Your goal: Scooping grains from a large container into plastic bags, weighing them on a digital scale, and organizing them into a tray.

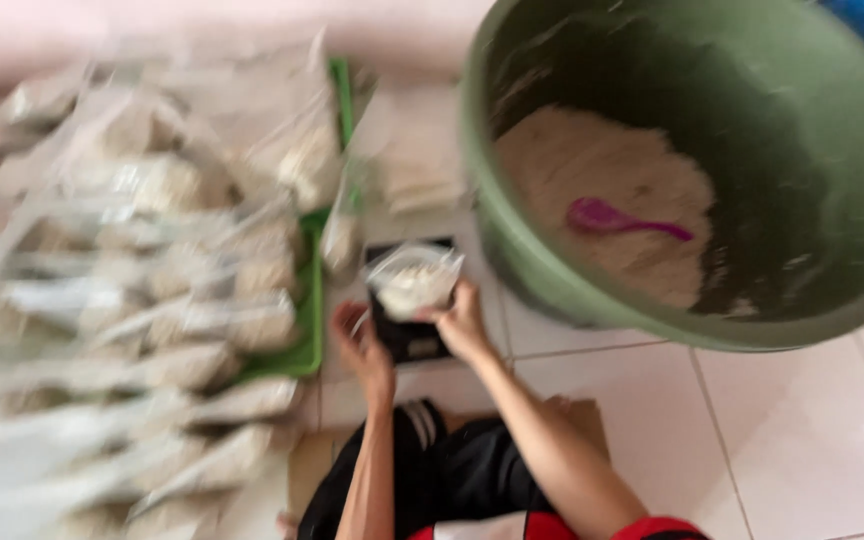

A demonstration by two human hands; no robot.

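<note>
My right hand (462, 325) grips the edge of a small clear plastic bag (413, 281) partly filled with a pale grainy stuff. The bag rests on a small black scale (407, 335) on the tiled floor. My left hand (364, 350) is at the scale's left side, fingers curled close to the bag; the blur hides whether it touches it. To the right stands a big green basin (552, 280) holding a heap of the same pale stuff with a pink scoop (612, 218) lying in it.
Several filled clear bags (152, 300) lie piled at the left, over a green tray (307, 330). A stack of flat empty bags (412, 160) lies behind the scale. My dark-clothed legs (442, 470) are at the bottom, on white floor tiles (812, 430).
</note>
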